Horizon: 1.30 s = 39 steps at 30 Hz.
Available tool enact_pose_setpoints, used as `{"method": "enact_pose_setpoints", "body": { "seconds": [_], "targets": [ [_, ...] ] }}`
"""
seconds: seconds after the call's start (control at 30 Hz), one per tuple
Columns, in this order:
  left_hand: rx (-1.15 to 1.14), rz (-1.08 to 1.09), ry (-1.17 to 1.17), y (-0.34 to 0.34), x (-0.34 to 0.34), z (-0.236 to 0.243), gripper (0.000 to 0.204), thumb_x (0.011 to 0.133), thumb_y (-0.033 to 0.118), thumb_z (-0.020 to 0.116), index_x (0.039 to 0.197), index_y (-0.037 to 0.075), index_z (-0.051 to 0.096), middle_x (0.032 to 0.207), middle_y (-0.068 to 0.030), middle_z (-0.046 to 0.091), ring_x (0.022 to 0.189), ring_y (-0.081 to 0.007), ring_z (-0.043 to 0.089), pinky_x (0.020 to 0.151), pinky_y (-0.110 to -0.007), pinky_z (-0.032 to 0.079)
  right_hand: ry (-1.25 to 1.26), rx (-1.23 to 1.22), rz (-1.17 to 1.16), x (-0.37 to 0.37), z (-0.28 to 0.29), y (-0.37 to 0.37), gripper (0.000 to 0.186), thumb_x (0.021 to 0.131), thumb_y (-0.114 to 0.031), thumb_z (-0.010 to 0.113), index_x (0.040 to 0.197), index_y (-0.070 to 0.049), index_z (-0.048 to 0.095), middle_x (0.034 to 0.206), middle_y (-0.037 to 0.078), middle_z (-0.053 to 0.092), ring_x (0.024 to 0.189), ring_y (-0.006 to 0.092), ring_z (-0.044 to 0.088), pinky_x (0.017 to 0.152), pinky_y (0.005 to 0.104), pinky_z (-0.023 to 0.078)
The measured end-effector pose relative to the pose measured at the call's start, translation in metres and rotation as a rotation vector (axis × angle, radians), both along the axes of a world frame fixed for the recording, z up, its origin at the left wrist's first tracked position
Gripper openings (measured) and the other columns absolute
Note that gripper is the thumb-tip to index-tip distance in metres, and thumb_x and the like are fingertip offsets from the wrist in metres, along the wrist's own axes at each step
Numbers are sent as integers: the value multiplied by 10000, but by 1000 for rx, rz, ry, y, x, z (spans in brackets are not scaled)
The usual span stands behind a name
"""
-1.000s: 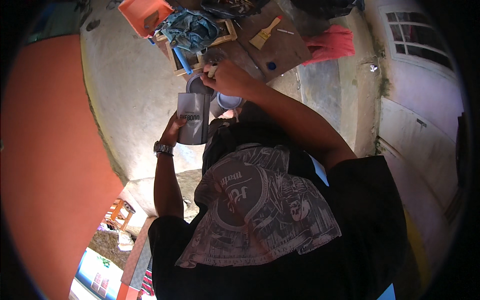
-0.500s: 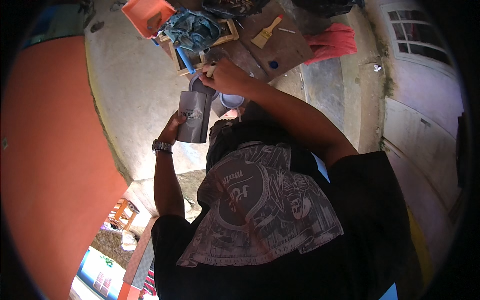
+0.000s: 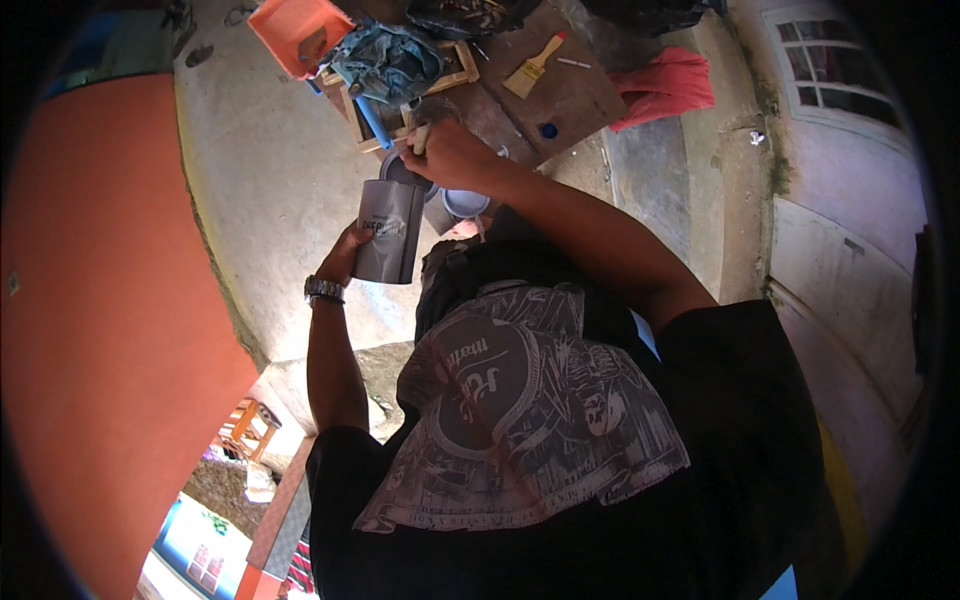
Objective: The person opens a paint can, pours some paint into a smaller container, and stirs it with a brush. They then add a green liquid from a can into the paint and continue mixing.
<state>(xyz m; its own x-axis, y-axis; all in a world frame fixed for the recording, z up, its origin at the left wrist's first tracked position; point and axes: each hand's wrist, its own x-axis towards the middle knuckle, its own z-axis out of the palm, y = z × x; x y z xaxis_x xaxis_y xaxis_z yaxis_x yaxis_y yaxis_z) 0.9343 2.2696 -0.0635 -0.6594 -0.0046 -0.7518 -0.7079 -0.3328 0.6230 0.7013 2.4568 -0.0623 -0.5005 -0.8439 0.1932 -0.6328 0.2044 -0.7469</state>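
Concrete floor (image 3: 290,190), orange wall (image 3: 100,280); left hand (image 3: 345,252) grips grey canister (image 3: 388,240), right hand (image 3: 450,155) pale object (image 3: 421,138).

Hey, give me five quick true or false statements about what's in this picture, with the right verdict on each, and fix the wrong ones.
1. The left hand holds a gray cylindrical container. True.
2. The wristwatch is on the right wrist. False: it is on the left wrist.
3. The paintbrush lies on the brown surface. True.
4. In the picture, the red cloth is left of the paintbrush. False: it is to the right.
5. The right hand appears higher in the picture than the left. True.
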Motion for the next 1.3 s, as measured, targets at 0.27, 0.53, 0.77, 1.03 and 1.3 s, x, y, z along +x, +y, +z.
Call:
{"method": "enact_pose_setpoints", "body": {
  "seconds": [0.27, 0.53, 0.77, 1.03, 1.3],
  "targets": [
    [-95, 43, -60, 8, -5, 6, 768, 790, 436, 657, 1394, 16, 435, 1186, -112, 622, 1034, -211, 624, 904, -341, 506, -65, -128, -10, 4, -4, 1, 274, 850, -260, 659, 878, 13, 660, 694, 203, 649, 665, 390, 654, 630, 490, 525],
    [-72, 54, -44, 6, -2, 1, 774, 792, 446, 661, 1384, 2, 433, 1198, -124, 613, 1057, -225, 614, 929, -351, 492, 134, -144, -6, 2, -4, -1, 238, 863, -252, 666, 798, -23, 660, 669, 149, 635, 644, 337, 642, 613, 448, 489],
    [-59, 65, -59, 1, 2, -8, 773, 792, 446, 663, 1379, -1, 433, 1198, -122, 612, 1061, -233, 613, 936, -352, 487, 84, -86, -41, 3, -3, 0, 243, 857, -238, 661, 739, -25, 665, 641, 158, 625, 610, 349, 632, 598, 457, 492],
    [-54, 71, -52, 0, 3, -8, 750, 787, 459, 674, 1348, 8, 463, 1193, -115, 612, 1064, -232, 607, 939, -357, 483, 49, -92, 6, 2, -2, 1, 278, 843, -253, 657, 856, 24, 665, 728, 232, 650, 689, 418, 648, 647, 491, 531],
    [-33, 102, -117, -5, 2, -9, 708, 813, 457, 664, 1340, 24, 475, 1199, -95, 615, 1067, -223, 604, 944, -360, 481, -107, -80, -58, 3, -9, -2, 299, 858, -274, 642, 817, 21, 661, 712, 235, 647, 660, 421, 636, 633, 497, 526]
  ]
}}
